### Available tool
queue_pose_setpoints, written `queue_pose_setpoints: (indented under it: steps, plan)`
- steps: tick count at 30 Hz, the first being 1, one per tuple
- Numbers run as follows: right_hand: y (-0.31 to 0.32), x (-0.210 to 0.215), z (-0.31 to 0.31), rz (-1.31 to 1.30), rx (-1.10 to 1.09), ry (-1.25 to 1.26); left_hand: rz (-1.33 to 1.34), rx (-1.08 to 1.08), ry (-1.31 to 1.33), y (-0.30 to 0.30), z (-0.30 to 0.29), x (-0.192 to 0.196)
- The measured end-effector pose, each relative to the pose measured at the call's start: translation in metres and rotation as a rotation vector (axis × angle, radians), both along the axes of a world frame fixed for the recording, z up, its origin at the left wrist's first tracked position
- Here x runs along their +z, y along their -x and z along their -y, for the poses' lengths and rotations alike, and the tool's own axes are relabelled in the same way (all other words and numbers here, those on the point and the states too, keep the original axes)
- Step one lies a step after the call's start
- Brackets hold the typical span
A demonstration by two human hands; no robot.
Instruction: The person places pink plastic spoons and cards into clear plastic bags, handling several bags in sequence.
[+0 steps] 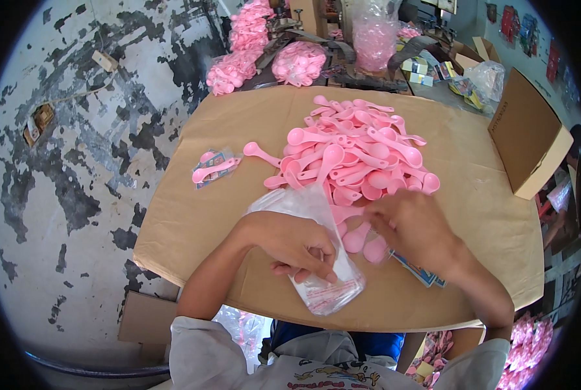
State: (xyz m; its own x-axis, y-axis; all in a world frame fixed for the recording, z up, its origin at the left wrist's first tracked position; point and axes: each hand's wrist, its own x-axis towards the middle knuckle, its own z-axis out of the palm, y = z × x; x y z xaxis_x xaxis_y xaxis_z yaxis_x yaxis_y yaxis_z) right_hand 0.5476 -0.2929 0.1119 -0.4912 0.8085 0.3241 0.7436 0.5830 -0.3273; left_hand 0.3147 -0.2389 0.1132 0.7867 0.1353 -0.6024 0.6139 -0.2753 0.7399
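A brown-covered table (193, 240) is seen across the middle of the frame, its centre heaped with pink spoons (355, 153). An open cardboard box (528, 130) is stood at right. Clear plastic bags (332, 292), lower centre, are overlain by the curled left hand (297, 250); the right hand (410, 227) is bent beside the heap's lower edge. What either pinches cannot be told. Blue cards (420, 272) are partly covered below it.
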Motion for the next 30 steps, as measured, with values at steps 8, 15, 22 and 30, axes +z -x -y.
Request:
queue_pose_setpoints:
  steps: [8,15,22,30]
  plan:
    - [-0.028,0.036,0.021,0.077,0.058,-0.431,1.031,0.673,-0.154,-0.063,0.029,-0.027]
    - [-0.087,0.035,0.029,0.364,-0.034,0.258,1.012,1.002,0.370,-0.056,0.019,-0.033]
    - [-0.110,0.040,0.004,0.110,-0.071,0.835,1.053,1.153,0.108,-0.051,0.016,-0.039]
    - [-0.113,0.009,-0.013,-0.054,0.088,0.499,1.062,1.222,0.126,-0.046,0.013,-0.036]
